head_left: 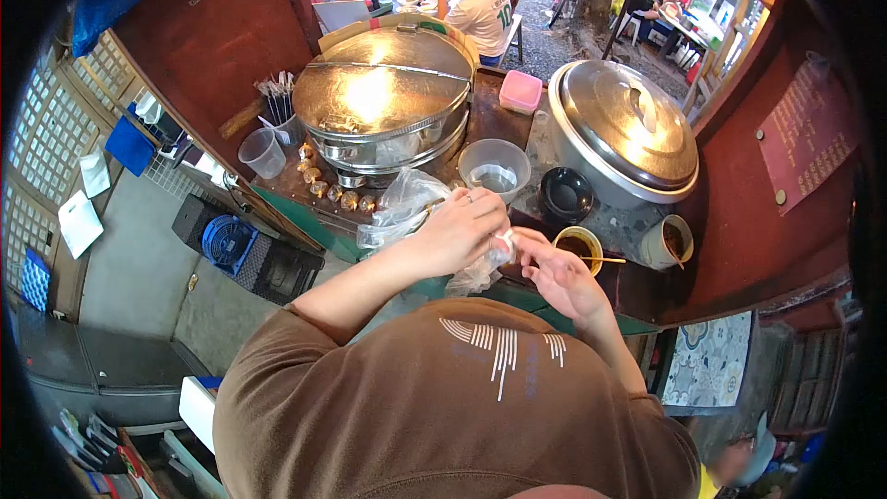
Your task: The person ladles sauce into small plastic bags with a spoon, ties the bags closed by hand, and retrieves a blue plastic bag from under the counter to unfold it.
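Over the counter's front edge, my left hand [469, 229] is closed around the gathered neck of a clear plastic bag [479, 277], whose lower part hangs below the fingers. My right hand [565, 279] is beside it, fingers loosely stretched out, with the fingertips at the twisted white neck of the bag. The bag's contents cannot be made out. More clear plastic bags [407, 201] lie just beyond my left hand. A clear plastic tub [496, 166] and a black bowl [566, 194] stand beyond both hands.
A large round steamer [383, 83] and a big lidded pot [628, 129] stand on the counter. Sauce containers [578, 245] [667, 242] with sticks or handles are at right. Several small tied packets [349, 200] line the left edge. A pink box [520, 92] sits behind. People sit outside.
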The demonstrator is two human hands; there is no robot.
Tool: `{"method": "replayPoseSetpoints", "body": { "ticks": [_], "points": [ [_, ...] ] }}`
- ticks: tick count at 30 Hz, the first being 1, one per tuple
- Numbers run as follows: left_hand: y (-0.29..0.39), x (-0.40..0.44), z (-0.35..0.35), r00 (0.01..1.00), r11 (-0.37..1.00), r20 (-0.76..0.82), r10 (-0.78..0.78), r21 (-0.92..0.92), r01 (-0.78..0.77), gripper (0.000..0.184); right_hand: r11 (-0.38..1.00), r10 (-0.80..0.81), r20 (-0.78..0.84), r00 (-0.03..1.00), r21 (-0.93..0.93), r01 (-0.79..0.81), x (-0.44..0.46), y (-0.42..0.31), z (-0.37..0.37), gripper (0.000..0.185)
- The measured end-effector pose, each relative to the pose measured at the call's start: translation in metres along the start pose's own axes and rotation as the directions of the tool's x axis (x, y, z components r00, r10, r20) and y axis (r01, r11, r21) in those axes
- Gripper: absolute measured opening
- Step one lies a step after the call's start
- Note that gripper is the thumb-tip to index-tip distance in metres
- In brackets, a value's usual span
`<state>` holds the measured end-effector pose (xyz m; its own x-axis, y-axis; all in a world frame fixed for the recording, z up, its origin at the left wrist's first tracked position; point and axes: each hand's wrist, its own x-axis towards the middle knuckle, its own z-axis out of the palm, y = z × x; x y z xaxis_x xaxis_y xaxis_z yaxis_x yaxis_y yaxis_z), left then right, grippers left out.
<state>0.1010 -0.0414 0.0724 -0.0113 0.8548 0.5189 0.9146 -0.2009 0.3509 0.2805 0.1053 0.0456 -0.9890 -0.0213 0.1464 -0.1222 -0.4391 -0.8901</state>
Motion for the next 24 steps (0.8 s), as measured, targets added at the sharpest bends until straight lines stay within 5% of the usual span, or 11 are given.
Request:
{"method": "replayPoseSetpoints", "body": {
  "ticks": [5,9,10,13,14,18,22,24],
  "points": [
    [-0.006,-0.001,0.011,0.988,0.994,-0.117,-0.099,-0.066,0.091,0.017,0.995,-0.028,-0.128,0.991,0.095,0.041,0.008,0.010,0.004,0.084],
    [-0.002,-0.004,0.003,0.996,0.988,-0.030,-0.081,-0.134,0.077,0.014,0.948,0.009,-0.072,0.997,0.318,0.014,0.011,0.014,-0.003,0.076],
    [-0.001,-0.005,0.000,0.997,0.992,-0.018,-0.079,-0.105,0.077,0.014,0.939,-0.027,-0.086,0.996,0.340,0.055,0.011,0.013,-0.001,0.059],
    [0.003,-0.007,0.000,0.999,0.999,0.011,-0.033,0.003,0.033,0.015,0.992,-0.081,-0.278,0.957,-0.115,0.050,0.020,0.014,0.001,0.044],
    [0.005,-0.007,0.000,1.000,0.999,0.018,-0.009,0.044,0.008,0.016,0.977,-0.061,-0.288,0.956,-0.214,-0.002,0.020,0.006,0.002,0.026],
    [0.012,-0.008,-0.001,0.996,0.991,0.047,0.078,0.105,-0.082,0.019,0.960,-0.079,-0.330,0.941,-0.278,-0.017,0.022,0.011,-0.006,0.022],
    [0.012,-0.007,-0.002,0.995,0.996,0.053,0.086,0.010,-0.087,0.017,0.982,-0.018,-0.220,0.975,0.178,0.059,0.023,0.006,-0.007,0.038],
    [0.011,-0.007,-0.005,0.993,0.997,0.088,0.078,-0.025,-0.076,0.014,0.998,-0.006,-0.202,0.979,-0.062,-0.007,0.020,0.008,-0.007,0.038]
  ]
}}
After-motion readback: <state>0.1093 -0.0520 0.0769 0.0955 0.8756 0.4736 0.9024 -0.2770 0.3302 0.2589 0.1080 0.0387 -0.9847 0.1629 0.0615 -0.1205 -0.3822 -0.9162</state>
